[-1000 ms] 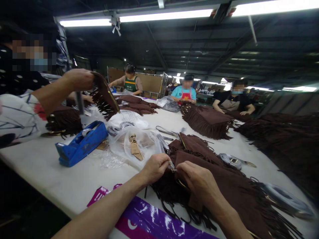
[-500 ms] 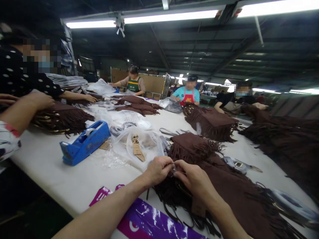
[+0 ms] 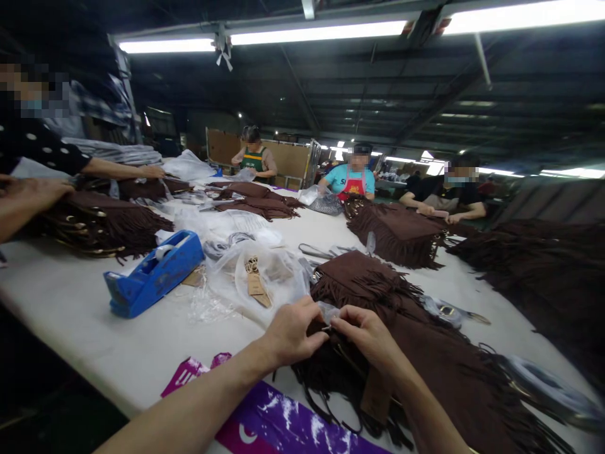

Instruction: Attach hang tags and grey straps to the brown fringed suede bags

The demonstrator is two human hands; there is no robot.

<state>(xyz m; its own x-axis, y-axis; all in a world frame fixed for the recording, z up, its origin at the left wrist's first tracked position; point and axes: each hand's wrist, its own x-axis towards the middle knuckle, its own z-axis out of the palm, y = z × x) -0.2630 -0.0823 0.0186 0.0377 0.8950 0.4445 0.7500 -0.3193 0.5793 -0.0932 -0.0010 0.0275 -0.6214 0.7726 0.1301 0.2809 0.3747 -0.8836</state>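
A dark brown fringed bag point(image 3: 439, 372) lies in front of me, its strands hanging over the near side. Above its hardware edge, both my hands meet fingertip to fingertip. A small piece of clear plastic point(image 3: 327, 309) shows between them. My right hand point(image 3: 366, 331) pinches this plastic between thumb and fingers. Curled beside it, my left hand point(image 3: 295, 331) has its fingertips at the same spot; what they grip is hidden. A brown card tag point(image 3: 376, 398) hangs from the bag below my right wrist.
A blue tape dispenser point(image 3: 155, 271) stands left of a clear plastic bag point(image 3: 231, 277) holding kraft tags point(image 3: 256, 287). Purple printed plastic point(image 3: 283, 413) lies under my forearms. More fringed bags point(image 3: 397, 230) are piled around the white table point(image 3: 61, 296). Several co-workers work around it.
My left thumb and fingers have spread a little, and more clear plastic shows between my hands. A co-worker at the far right has brought both hands together. The view has shifted slightly.
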